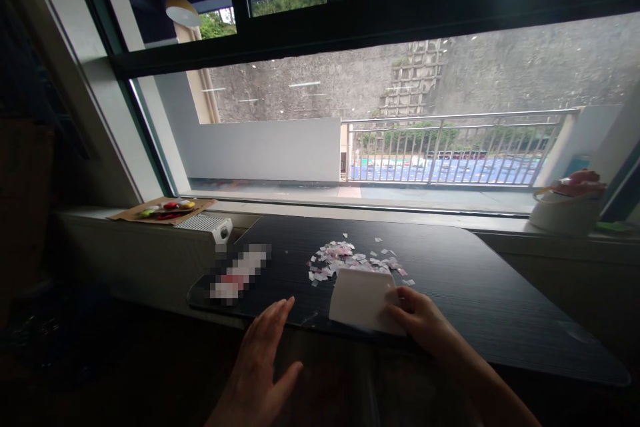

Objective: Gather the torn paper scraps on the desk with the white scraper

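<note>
My right hand grips the right edge of a white, flat-faced piece, perhaps a small box or tray; its exact kind is unclear. It sits tilted at the near edge of the dark table. Just behind it lies a loose heap of small cut paper pieces, mostly white with some pink, and a few are scattered to the right. My left hand is in front of the table's near edge, fingers stretched and thumb apart, holding nothing.
A blurred-out white and red item lies at the table's left end. Beyond it are a white radiator end and a brown board with colourful items. On the sill at right stands a white container. A large window backs the table.
</note>
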Demonstrator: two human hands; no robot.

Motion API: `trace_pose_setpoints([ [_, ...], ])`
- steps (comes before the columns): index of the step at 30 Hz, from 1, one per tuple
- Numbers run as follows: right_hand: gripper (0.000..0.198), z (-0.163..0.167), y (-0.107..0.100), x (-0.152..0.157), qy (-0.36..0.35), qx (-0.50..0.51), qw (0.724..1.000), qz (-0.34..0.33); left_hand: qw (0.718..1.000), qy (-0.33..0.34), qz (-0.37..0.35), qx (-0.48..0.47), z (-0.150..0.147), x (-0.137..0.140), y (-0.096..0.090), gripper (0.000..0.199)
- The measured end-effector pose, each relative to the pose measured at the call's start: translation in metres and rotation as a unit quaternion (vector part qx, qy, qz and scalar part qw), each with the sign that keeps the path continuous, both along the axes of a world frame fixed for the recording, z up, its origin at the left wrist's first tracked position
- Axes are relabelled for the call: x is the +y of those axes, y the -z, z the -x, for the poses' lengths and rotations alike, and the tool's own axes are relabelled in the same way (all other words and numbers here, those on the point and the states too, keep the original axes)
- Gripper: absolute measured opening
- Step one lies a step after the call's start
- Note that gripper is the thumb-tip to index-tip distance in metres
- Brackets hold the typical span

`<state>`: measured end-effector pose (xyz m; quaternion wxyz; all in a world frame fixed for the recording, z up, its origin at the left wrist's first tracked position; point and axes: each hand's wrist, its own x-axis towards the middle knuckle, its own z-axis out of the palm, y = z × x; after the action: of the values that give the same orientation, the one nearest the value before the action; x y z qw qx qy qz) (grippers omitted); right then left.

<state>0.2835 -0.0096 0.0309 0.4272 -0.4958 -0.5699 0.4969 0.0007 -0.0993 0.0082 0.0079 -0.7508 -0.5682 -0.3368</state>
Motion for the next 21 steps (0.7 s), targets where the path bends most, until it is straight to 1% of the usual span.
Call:
trace_pose_setpoints([
  [4,0.032,0.003,-0.009,-0.012,-0.030,0.012,0.999,0.032,1.000,-0.004,0.008,0.006,0.001,0.001,0.000,0.077],
  [8,0.032,0.001,-0.011,-0.015,-0.047,0.018,0.998,0.027,1.000,-0.005,0.012,0.003,0.002,0.001,0.000,0.074],
  [10,0.031,-0.002,-0.009,-0.012,-0.024,0.029,0.999,0.005,1.000,-0.007,0.014,-0.001,0.002,0.002,0.001,0.071],
  [13,0.029,-0.005,-0.003,-0.002,0.058,0.036,0.996,-0.051,1.000,-0.007,0.015,-0.001,0.003,0.005,0.003,0.066],
  [15,0.026,-0.007,0.001,0.003,0.096,0.009,0.992,-0.081,1.000,-0.008,0.016,0.009,0.004,0.008,0.003,0.062],
  [16,0.024,-0.008,0.002,0.005,0.098,-0.010,0.991,-0.089,1.000,-0.009,0.018,0.017,0.004,0.010,0.002,0.059],
  [18,0.021,-0.009,0.005,0.005,0.082,-0.033,0.992,-0.093,0.999,-0.008,0.023,0.036,0.003,0.016,-0.003,0.053],
  [20,0.021,-0.011,0.006,0.003,0.074,-0.022,0.993,-0.088,0.998,0.001,0.034,0.054,-0.004,0.025,-0.012,0.047],
  [21,0.022,-0.012,0.006,0.003,0.083,-0.010,0.993,-0.086,0.997,0.006,0.041,0.063,-0.009,0.031,-0.017,0.044],
])
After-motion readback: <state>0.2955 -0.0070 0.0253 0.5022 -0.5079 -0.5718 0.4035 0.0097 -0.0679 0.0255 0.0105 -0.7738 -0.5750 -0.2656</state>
